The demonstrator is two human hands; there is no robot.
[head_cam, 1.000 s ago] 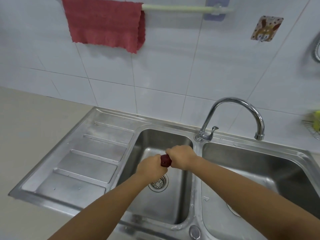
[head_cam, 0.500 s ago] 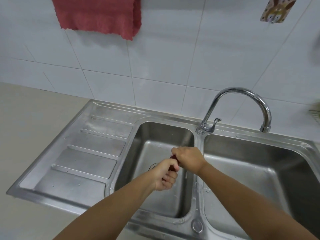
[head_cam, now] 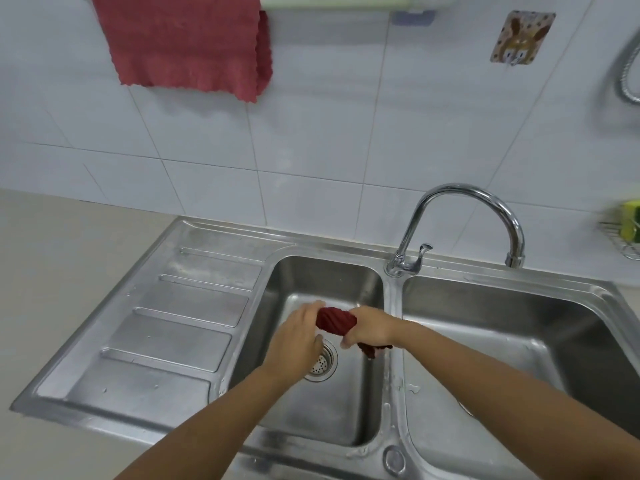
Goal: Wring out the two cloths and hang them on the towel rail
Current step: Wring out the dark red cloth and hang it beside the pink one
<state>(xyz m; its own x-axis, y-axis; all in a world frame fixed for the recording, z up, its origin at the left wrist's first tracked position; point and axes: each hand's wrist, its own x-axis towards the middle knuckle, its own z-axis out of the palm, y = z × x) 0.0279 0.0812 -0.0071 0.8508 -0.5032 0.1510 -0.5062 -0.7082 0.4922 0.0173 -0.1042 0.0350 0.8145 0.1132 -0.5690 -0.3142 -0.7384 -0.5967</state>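
Note:
A dark red wet cloth [head_cam: 336,319], twisted into a tight roll, is held over the left sink basin [head_cam: 325,278]. My left hand [head_cam: 298,337] grips its left end and my right hand [head_cam: 370,329] grips its right end, with a loose corner of the cloth dangling below the right hand. A second, lighter red cloth [head_cam: 187,43] hangs spread over the left part of the pale towel rail [head_cam: 346,1] on the tiled wall at the top of the view.
A chrome tap [head_cam: 460,216] arches over the right basin [head_cam: 519,327]. A ribbed drainboard [head_cam: 166,323] lies left of the basins. The drain strainer [head_cam: 322,362] sits under my hands. A wire rack with a yellow-green sponge [head_cam: 630,223] is at the right edge.
My hands have moved slightly apart, baring more of the twisted cloth between them. The view has tilted up, so the rail shows again.

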